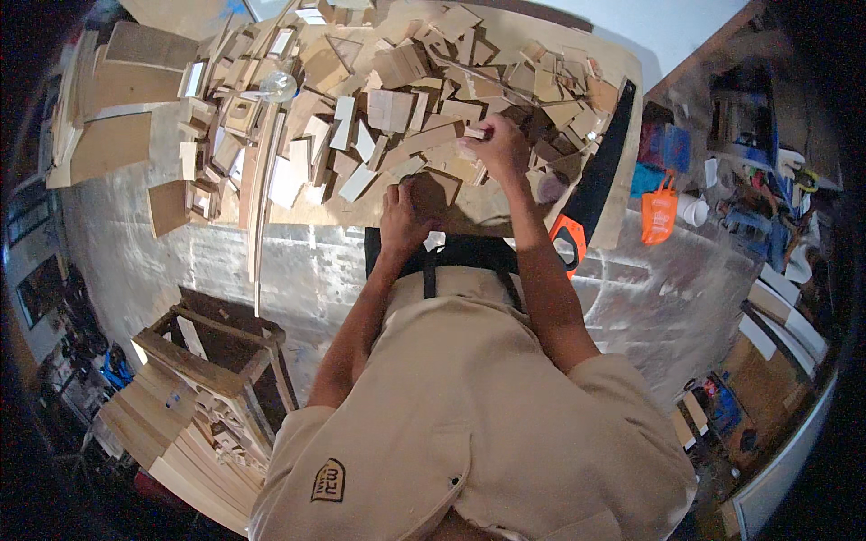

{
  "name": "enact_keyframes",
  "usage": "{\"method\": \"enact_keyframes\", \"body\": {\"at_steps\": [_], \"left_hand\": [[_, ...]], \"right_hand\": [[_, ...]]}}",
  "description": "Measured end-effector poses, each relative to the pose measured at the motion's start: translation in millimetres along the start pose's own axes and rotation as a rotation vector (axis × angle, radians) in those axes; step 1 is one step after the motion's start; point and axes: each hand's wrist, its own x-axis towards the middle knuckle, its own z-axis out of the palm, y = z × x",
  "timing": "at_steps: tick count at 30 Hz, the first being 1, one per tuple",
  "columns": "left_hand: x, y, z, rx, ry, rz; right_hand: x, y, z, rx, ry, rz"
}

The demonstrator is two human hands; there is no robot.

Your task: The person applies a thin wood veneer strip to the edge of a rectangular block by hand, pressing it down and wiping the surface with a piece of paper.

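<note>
My right hand (502,151) reaches over the wood scraps on the table, with thumb and fingers pinched on a small pale wood block (474,132). Closer to the table's front edge, my left hand (403,219) has its fingers curled in. Something small and dark shows at its fingertips, too unclear to name. Beside that hand lies a brown wood piece (439,187). A long light strip of wood (422,142) lies between the two hands, among many offcuts of mixed shape.
A handsaw (599,171) with an orange handle lies along the table's right side. Long thin strips (262,212) overhang the front edge at left. Plywood sheets (113,149) stand farther left. Below are a wooden frame (203,356) and, at right, an orange bag (659,213).
</note>
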Motion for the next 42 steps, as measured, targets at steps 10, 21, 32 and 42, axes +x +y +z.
{"method": "enact_keyframes", "body": {"at_steps": [10,21,32,42], "left_hand": [[-2.7,40.2,-42.5,-0.317,0.078,0.004],[2.4,123.1,-118.8,-0.684,0.145,0.368],[4.3,119.4,-125.5,-1.161,-0.155,0.144],[3.5,127.4,-133.5,-0.922,-0.259,0.256]], "right_hand": [[-30.2,-49.4,-85.9,0.83,-0.256,0.217],[-92.4,-94.5,-98.4,1.609,-0.505,0.554],[-109.7,-107.1,-113.0,1.306,-0.496,0.5],[-104.8,-101.8,-109.6,0.899,-0.26,0.203]]}}
